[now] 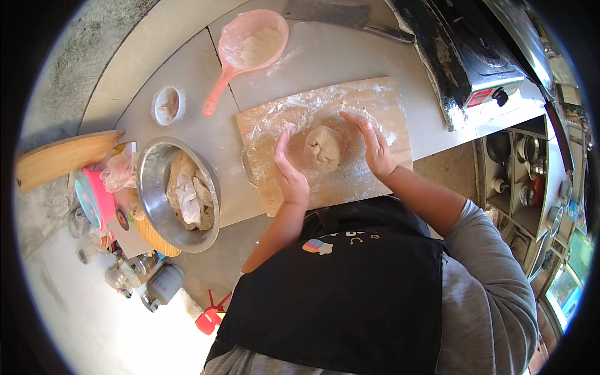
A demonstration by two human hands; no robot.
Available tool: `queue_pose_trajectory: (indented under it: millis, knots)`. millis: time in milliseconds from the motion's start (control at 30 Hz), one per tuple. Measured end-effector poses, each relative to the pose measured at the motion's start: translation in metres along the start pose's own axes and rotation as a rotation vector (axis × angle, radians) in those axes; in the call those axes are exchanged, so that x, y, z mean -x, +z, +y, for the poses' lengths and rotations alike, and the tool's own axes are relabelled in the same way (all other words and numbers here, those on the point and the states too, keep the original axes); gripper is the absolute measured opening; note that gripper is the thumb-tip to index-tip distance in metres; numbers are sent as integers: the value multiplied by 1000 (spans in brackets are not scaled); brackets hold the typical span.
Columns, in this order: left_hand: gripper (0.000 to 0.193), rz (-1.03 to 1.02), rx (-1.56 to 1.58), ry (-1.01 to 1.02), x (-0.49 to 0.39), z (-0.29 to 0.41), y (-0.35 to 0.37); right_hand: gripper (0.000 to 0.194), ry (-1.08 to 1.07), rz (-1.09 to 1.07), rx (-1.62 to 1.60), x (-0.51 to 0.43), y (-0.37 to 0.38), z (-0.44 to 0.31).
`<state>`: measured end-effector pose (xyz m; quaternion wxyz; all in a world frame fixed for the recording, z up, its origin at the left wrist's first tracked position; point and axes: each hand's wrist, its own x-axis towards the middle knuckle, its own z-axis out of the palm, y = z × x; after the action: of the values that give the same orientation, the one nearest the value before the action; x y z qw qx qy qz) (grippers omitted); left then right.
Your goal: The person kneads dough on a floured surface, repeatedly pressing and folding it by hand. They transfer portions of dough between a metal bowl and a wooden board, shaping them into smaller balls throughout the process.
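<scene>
A rounded lump of dough (324, 148) with a creased top sits on a floured wooden board (393, 117). My left hand (289, 171) is upright at the dough's left side, palm turned towards it, with a small gap between. On the other side, my right hand (372, 145) faces the dough from a little farther off, fingers extended. Neither hand holds anything. Flour is scattered thickly over the board around the dough.
A steel bowl (154, 197) of dough pieces stands left of the board. Beyond are a small white bowl (167, 106), a pink plastic ladle (225, 77) with flour and a cleaver (333, 13). A gas stove (492, 65) stands at the upper right.
</scene>
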<state>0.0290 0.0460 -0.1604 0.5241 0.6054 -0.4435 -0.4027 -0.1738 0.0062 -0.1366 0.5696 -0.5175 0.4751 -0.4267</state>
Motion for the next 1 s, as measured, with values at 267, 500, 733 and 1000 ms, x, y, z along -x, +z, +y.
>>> queue_pose_trajectory:
  millis: [267,500,733,1000]
  knots:
    - [67,54,-185,40,3,5,52,52,-132,-137,102,-5,35,6]
    - [64,181,-64,7,3,3,13,54,-48,-117,21,7,11,3]
    - [74,-6,-86,-50,11,10,35,53,-166,-112,103,16,46,7]
    - [66,21,-321,192,26,11,33,51,-138,-136,65,-14,38,7]
